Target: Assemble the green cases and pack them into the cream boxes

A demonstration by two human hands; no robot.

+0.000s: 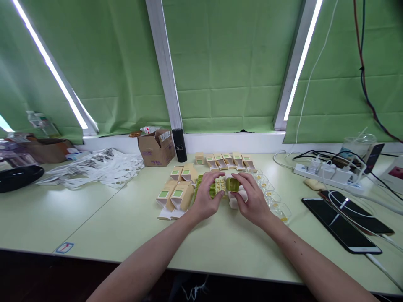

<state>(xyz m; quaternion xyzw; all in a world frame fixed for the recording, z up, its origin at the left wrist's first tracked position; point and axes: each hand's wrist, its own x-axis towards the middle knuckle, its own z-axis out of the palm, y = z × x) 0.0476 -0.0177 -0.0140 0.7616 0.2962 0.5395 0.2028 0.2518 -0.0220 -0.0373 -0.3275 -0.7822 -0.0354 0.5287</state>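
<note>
Between thumb and fingers, my right hand (252,200) holds a small green cup (232,184), its hollow side toward the camera. My left hand (208,195) curves over other green cups (199,184), thumb and fingers apart; whether it grips one is hidden. Small pale yellow pieces (220,185) lie in rows between the hands. White rolls (234,201) sit beside my right hand, partly covered by it. Clear plastic cups with yellow centres (277,206) form a slanting row to the right. Open beige boxes with green labels (181,196) stand to the left.
More beige boxes (228,161) line the back, near a black cylinder (179,145) and a cardboard carton (156,148). White straps (94,167) are heaped at left. Phones (341,225), cables and a power strip (327,177) occupy the right side.
</note>
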